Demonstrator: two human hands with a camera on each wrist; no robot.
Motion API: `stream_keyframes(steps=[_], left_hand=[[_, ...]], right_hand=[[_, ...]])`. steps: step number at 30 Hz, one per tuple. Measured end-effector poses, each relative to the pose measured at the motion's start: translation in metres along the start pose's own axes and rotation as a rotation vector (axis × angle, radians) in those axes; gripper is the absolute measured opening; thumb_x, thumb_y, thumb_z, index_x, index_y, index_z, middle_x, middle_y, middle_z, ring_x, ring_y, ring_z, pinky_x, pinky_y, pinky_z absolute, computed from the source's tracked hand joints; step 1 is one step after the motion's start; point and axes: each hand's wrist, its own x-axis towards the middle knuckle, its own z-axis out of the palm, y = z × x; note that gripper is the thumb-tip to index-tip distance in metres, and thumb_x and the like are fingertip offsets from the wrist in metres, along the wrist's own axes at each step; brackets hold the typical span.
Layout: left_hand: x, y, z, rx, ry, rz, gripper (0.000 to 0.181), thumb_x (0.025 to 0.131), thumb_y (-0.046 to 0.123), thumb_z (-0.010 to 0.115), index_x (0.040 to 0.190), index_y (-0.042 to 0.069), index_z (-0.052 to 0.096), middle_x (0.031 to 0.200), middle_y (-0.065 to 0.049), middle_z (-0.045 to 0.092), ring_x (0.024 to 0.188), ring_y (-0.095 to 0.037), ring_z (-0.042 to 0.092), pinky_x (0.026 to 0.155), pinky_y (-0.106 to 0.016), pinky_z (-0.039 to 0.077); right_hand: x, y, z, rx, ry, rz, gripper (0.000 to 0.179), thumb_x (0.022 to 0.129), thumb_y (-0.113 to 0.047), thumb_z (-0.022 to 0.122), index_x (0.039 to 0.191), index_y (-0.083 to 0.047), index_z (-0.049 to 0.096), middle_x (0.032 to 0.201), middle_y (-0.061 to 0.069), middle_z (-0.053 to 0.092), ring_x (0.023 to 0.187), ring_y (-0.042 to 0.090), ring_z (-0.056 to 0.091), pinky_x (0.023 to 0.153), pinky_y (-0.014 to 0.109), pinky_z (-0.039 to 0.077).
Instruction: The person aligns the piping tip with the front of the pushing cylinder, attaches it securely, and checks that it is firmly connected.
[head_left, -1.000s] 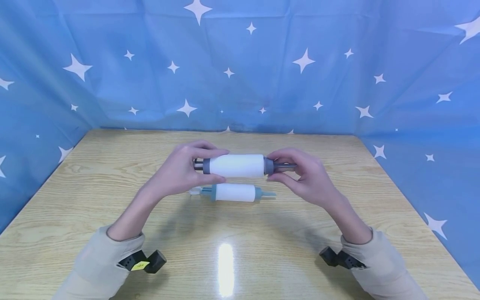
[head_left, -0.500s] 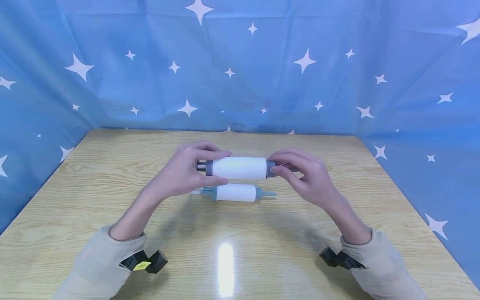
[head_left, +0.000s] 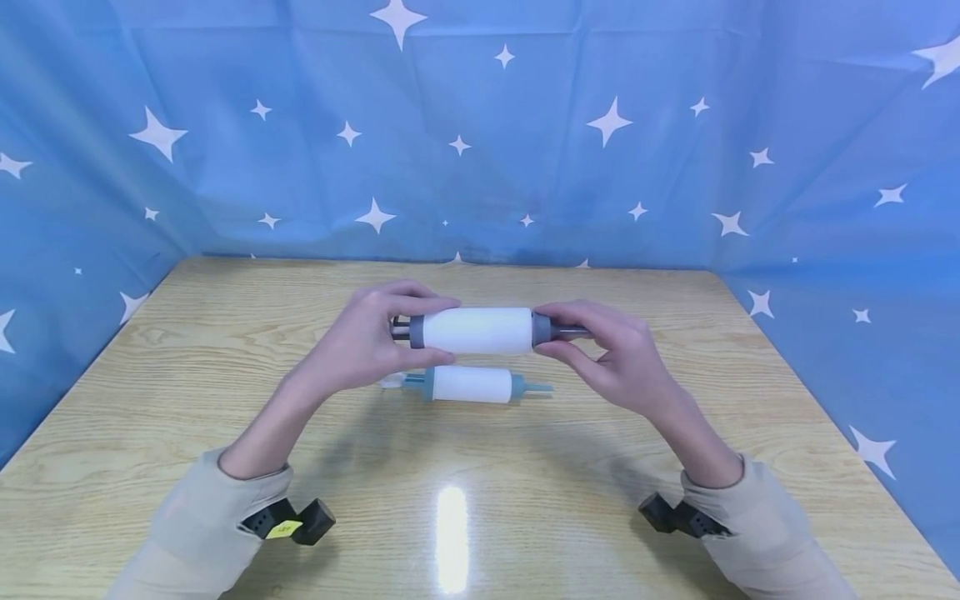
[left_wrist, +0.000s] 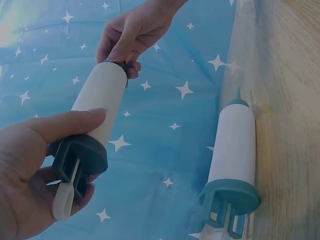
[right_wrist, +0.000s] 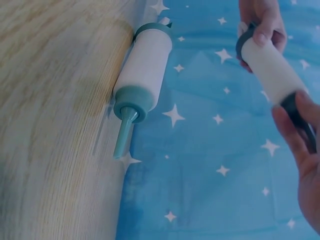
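Both hands hold up a syringe-like dispenser (head_left: 478, 331) with a white barrel and dark blue-grey end caps, lying level above the table. My left hand (head_left: 367, 340) grips its left end, thumb and fingers on opposite sides of the barrel; in the left wrist view, a slotted dark cap (left_wrist: 82, 155) and a pale plunger loop (left_wrist: 63, 200) show there. My right hand (head_left: 618, 354) pinches the right-hand cap, from which a dark nozzle (head_left: 572, 332) points into the palm. A second dispenser (head_left: 472, 385) with teal ends lies on the table just nearer to me, touched by neither hand.
The wooden table (head_left: 337, 467) reaches back to a blue curtain (head_left: 480, 167) with white stars, which also hangs along both sides. Black wrist cameras (head_left: 312, 522) sit on both sleeves.
The dark-capped dispenser dipped slightly, then rose again. My right fingers shifted round its right cap: the nozzle was mostly covered half a second ago and shows now. My left hand keeps its grip.
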Motion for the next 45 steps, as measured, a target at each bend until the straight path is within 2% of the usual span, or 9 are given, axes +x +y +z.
stream_keyframes(steps=[7,10,14,20,24,29,36,40,45], left_hand=[[0.000,-0.002,0.009,0.021,0.092,0.071,0.049,0.072,0.005,0.091,0.119,0.005,0.075,0.116,-0.011,0.069,0.097,-0.026,0.068,0.071,-0.031,0.061],[0.001,-0.003,0.012,0.040,0.119,0.108,0.048,0.074,0.005,0.090,0.119,0.004,0.075,0.116,-0.013,0.069,0.093,-0.025,0.069,0.070,-0.030,0.061],[0.002,-0.005,0.014,0.080,0.110,0.123,0.047,0.077,0.005,0.088,0.122,0.004,0.073,0.120,-0.015,0.067,0.098,-0.027,0.068,0.076,-0.033,0.061],[0.003,-0.013,0.015,0.093,0.066,0.105,0.049,0.081,0.010,0.086,0.126,0.005,0.069,0.126,-0.015,0.062,0.107,-0.029,0.062,0.079,-0.038,0.061],[0.003,-0.019,0.015,0.115,0.070,0.095,0.054,0.079,0.015,0.088,0.128,0.008,0.067,0.126,-0.013,0.063,0.107,-0.028,0.062,0.084,-0.041,0.057],[0.005,-0.025,0.013,0.146,0.075,0.087,0.055,0.078,0.017,0.089,0.127,0.008,0.067,0.125,-0.013,0.062,0.108,-0.029,0.062,0.089,-0.045,0.055],[0.010,-0.033,0.014,0.174,0.048,0.046,0.053,0.080,0.019,0.088,0.127,0.007,0.067,0.125,-0.013,0.061,0.107,-0.030,0.062,0.089,-0.044,0.055],[0.015,-0.038,0.016,0.202,0.034,0.027,0.054,0.081,0.021,0.087,0.129,0.005,0.066,0.126,-0.015,0.061,0.108,-0.031,0.062,0.090,-0.045,0.054],[0.021,-0.044,0.016,0.220,0.011,0.004,0.056,0.082,0.019,0.085,0.131,0.004,0.065,0.127,-0.018,0.061,0.111,-0.034,0.061,0.091,-0.047,0.052]], right_hand=[[0.002,-0.001,0.000,-0.014,0.026,-0.045,0.040,0.098,-0.031,0.067,0.111,0.007,0.070,0.098,0.016,0.074,0.084,0.022,0.073,0.078,0.022,0.058],[0.001,0.001,0.000,-0.001,0.039,-0.038,0.041,0.098,-0.031,0.067,0.111,0.009,0.069,0.098,0.018,0.073,0.087,0.019,0.073,0.078,0.022,0.058],[-0.001,0.006,0.000,0.040,0.041,0.007,0.039,0.096,-0.025,0.070,0.113,0.011,0.067,0.102,0.021,0.072,0.094,0.012,0.071,0.078,0.022,0.058],[-0.005,0.013,0.001,0.074,0.034,0.090,0.031,0.089,-0.002,0.076,0.115,0.011,0.066,0.107,0.021,0.071,0.096,0.011,0.071,0.080,0.025,0.058],[-0.007,0.018,0.000,0.088,0.034,0.113,0.036,0.082,0.013,0.076,0.116,0.013,0.065,0.107,0.023,0.070,0.096,0.010,0.072,0.080,0.025,0.058],[-0.007,0.023,0.000,0.054,0.034,0.139,0.044,0.076,0.022,0.075,0.117,0.011,0.065,0.107,0.021,0.071,0.095,0.010,0.072,0.079,0.023,0.058],[-0.008,0.033,0.003,-0.048,-0.003,0.176,0.043,0.077,0.016,0.078,0.118,0.007,0.067,0.108,0.017,0.072,0.088,0.026,0.074,0.077,0.019,0.057],[-0.010,0.038,0.004,-0.095,-0.030,0.240,0.040,0.082,0.006,0.079,0.119,0.004,0.068,0.109,0.015,0.073,0.089,0.025,0.074,0.077,0.017,0.055],[-0.009,0.046,0.006,-0.137,-0.070,0.319,0.036,0.084,-0.001,0.080,0.119,0.001,0.070,0.108,0.013,0.074,0.092,0.024,0.074,0.075,0.025,0.058]])
